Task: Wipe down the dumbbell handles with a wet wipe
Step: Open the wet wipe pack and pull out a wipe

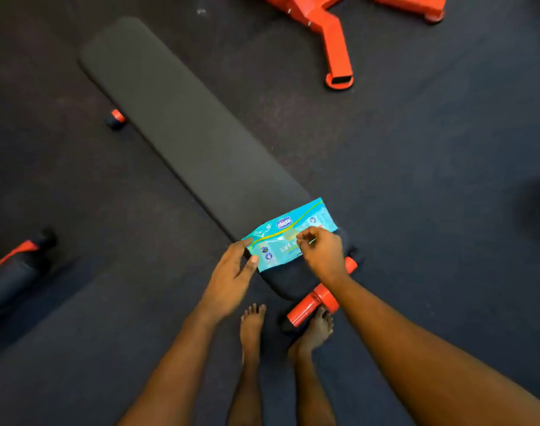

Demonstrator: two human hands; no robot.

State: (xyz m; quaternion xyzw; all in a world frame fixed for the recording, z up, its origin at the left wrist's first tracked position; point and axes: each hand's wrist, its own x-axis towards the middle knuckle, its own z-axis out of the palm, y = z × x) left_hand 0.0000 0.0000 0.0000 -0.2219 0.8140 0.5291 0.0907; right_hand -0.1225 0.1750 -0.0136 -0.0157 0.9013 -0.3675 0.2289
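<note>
A turquoise wet wipes pack (285,229) lies flat across the near end of a long black padded bench (182,127). My left hand (231,278) rests on the pack's left edge with straight fingers and the thumb pressing its corner. My right hand (320,252) sits over the middle of the pack and pinches the small flap of its seal between thumb and fingertips. No dumbbell shows in this view.
The bench's red foot bar (319,299) sticks out under its near end, next to my bare feet (253,324). Another red frame (336,41) stands on the dark floor at the back right. A black and red piece of equipment (13,265) lies at the left.
</note>
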